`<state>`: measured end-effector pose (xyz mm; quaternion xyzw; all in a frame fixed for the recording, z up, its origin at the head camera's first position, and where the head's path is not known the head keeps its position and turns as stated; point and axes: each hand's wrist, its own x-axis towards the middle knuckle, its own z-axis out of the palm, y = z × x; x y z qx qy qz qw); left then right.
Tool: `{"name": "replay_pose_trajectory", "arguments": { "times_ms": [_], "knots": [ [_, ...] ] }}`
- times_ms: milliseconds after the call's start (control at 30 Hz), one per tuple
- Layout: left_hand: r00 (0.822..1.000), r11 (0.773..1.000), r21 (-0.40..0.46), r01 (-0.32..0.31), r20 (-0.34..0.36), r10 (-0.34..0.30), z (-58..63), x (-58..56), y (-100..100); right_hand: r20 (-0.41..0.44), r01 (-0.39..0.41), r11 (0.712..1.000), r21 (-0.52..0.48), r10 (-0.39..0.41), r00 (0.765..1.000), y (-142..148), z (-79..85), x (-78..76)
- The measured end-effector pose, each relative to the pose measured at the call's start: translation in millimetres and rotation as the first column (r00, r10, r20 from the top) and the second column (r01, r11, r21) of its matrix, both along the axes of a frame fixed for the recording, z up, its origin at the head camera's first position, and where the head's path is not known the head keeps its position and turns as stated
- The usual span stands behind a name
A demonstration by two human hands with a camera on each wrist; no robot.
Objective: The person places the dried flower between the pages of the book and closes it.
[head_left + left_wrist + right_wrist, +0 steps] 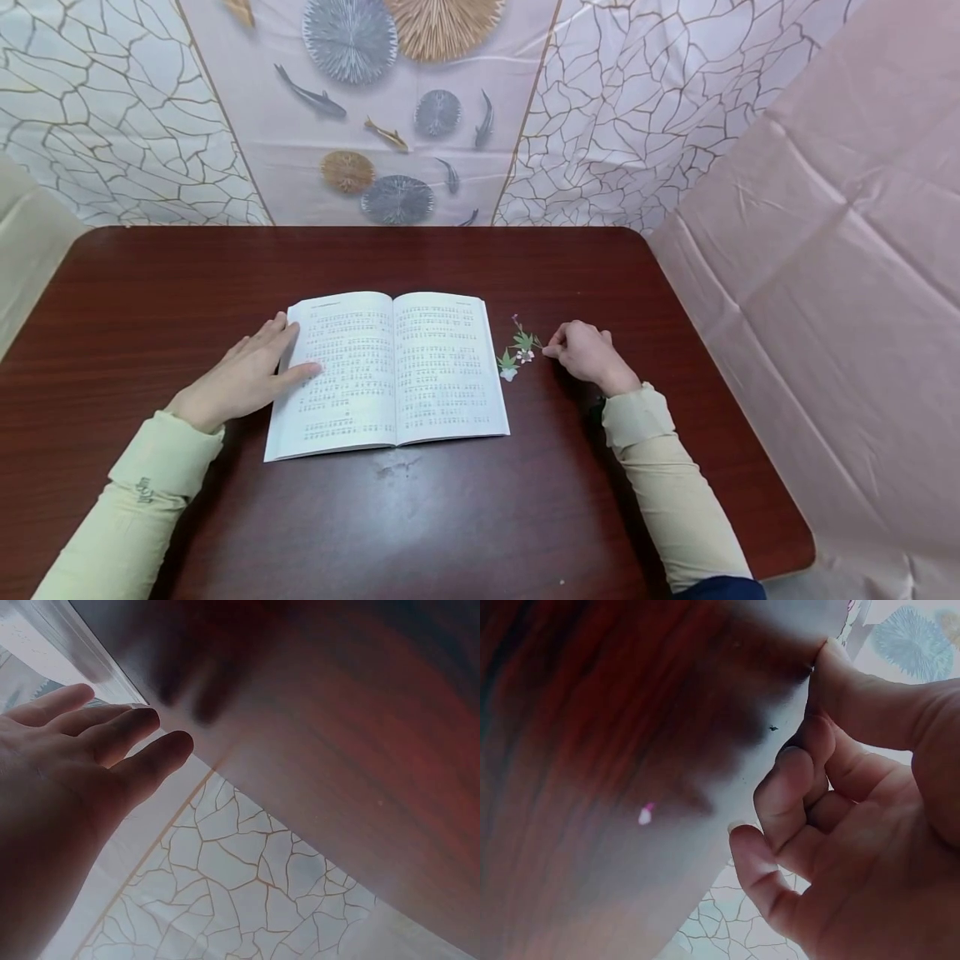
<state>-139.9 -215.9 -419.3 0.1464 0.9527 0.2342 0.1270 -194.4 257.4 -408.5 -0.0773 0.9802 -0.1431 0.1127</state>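
Observation:
An open book (450, 367) with printed pages lies on the table. My left hand (243, 375) rests at its left edge, thumb over the left page and fingers extended; in the left wrist view the fingers (146, 761) look straight. Just off the book's right edge lie green leaves (523, 340) and small pale flowers (508, 374), flat and close together. My right hand (588, 354) pinches the thin stem of the upper leaf between thumb and forefinger. In the right wrist view the other fingers (784, 784) are curled, and the stem is mostly hidden at the fingertips.
The dark red-brown table (465, 525) extends around the book, with a rounded far right corner. Patterned cloth (637, 100) hangs behind it, and a plain pinkish cloth (825, 275) borders the right side. A small pink-white speck (645, 815) lies on the tabletop.

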Motion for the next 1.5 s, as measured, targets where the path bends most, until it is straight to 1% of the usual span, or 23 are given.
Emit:
{"name": "replay_pose_trajectory", "arguments": {
  "times_ms": [233, 467, 600, 800, 900, 1133, 1367, 1500],
  "knots": [
    [1.000, 1.000, -0.009, 0.007, 0.008, -0.007, -0.1, -0.7, 1.3, -0.016, -0.047, 0.999, -0.005, 0.047, 0.999, 2.1, -2.8, 0.1],
    [1.000, 1.000, -0.013, -0.001, 0.022, 0.001, 0.2, -0.3, 2.3, -0.014, -0.080, 0.997, 0.021, 0.081, 0.997, 2.9, -5.5, -0.1],
    [1.000, 1.000, -0.015, -0.002, 0.029, 0.003, -0.6, 0.0, 3.2, -0.008, -0.079, 0.997, 0.020, 0.079, 0.997, 3.7, -5.3, 0.9],
    [1.000, 1.000, -0.018, 0.014, 0.013, -0.014, 0.5, 0.0, 3.9, -0.018, -0.068, 0.998, 0.012, 0.068, 0.998, 7.3, -4.9, 1.4],
    [1.000, 1.000, -0.020, 0.013, 0.018, -0.012, 1.4, 0.0, 4.2, -0.022, -0.065, 0.998, 0.014, 0.066, 0.998, 9.4, -5.0, 1.9],
    [1.000, 1.000, -0.027, 0.007, 0.025, -0.006, 1.8, -1.5, 4.9, -0.054, -0.065, 0.995, 0.071, 0.069, 0.996, 7.2, 0.5, 6.9],
    [1.000, 1.000, -0.020, 0.013, 0.015, -0.013, 0.7, -1.7, 4.7, -0.143, -0.112, 0.980, 0.163, 0.136, 0.980, 1.3, 3.7, 9.9],
    [1.000, 1.000, -0.017, 0.011, 0.018, -0.010, 0.5, -1.3, 4.6, -0.151, -0.133, 0.976, 0.174, 0.159, 0.976, 0.1, 2.4, 9.0]
  ]
}}
